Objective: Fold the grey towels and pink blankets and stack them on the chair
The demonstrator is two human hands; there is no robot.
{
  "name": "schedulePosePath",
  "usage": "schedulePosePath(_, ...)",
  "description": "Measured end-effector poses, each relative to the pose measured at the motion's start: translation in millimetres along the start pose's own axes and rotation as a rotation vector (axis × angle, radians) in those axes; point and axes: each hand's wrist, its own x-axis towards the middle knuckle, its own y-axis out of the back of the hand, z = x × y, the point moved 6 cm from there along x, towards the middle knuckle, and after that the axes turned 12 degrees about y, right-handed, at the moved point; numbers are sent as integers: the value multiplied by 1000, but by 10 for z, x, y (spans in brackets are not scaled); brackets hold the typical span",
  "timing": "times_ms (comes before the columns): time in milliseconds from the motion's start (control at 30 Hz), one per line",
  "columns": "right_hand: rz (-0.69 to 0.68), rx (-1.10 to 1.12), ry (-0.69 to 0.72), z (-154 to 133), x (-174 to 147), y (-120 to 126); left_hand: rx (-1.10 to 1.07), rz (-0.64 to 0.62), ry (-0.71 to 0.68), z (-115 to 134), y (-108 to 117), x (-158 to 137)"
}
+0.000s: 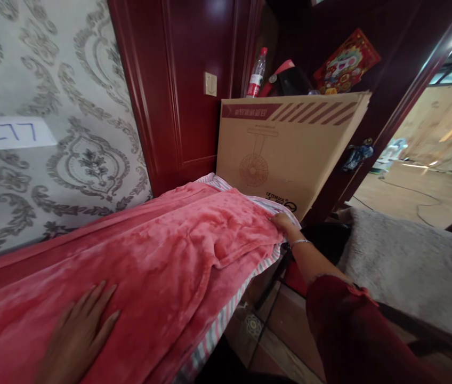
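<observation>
A red plush blanket [142, 250] is spread over a long, narrow surface, with one raised wrinkle running across its right part. Beneath it, a striped sheet [226, 314] in grey, white and pink shows along the near edge and at the far end. My left hand [80, 333] lies flat on the blanket at the lower left, fingers stretched out. At the far right corner, my right hand [285, 224] has its fingers bent over the blanket's edge, closed on it beside the striped sheet; a thin bracelet is on that wrist.
Behind the far end stands a big cardboard box [282, 144], with a plastic bottle [257, 74] behind its top edge. Patterned wallpaper [62, 64] borders the left side. A grey fuzzy cover [413, 266] lies over a seat at right. Tiled floor [285, 325] shows below; a doorway opens beyond.
</observation>
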Motion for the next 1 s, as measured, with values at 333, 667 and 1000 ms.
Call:
schedulePosePath(333, -82, 218, 1, -129, 80, 48, 3, 10, -40, 13, 40, -29)
schedulePosePath(667, 159, 216, -85, 112, 418, 751, 7, 11, -29, -37, -18, -35)
schedulePosePath(1000, 239, 412, -58, -120, 563, 657, -16, 13, -34, -112, -118, -31)
